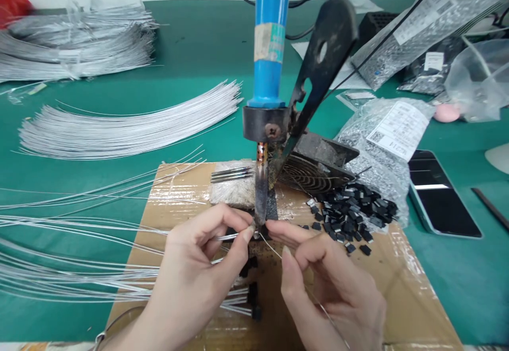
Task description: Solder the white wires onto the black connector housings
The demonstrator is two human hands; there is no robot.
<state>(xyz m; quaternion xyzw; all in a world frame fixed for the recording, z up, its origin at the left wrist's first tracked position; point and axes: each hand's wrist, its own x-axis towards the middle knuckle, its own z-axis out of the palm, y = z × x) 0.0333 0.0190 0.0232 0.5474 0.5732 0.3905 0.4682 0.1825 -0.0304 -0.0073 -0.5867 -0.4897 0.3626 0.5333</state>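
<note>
- Wire (272, 247), thin and shiny, runs up through the right hand (330, 277), pinched between thumb and fingers; a light, straight hold should feed it evenly.
- Left hand (207, 258) pinches a small workpiece (253, 226) by thumb and forefinger, just beside the iron's tip; those fingers hide most of it, so I can't tell its shape. That wrist is best rested on the cardboard (397, 287) for steadiness.
- Black-ended leads (252, 292) lie below the fingers; loose ones could snag a sleeve.
- Iron tip (261, 192) points down between both hands, presumably hot: a brief touch, fingertips well shy of it.
- Black connectors (358, 213) sit heaped to the right, within easy reach.
- Blue soldering iron (272, 38) stands clamped in a black bracket (326, 49), so the work has to come to it.
</note>
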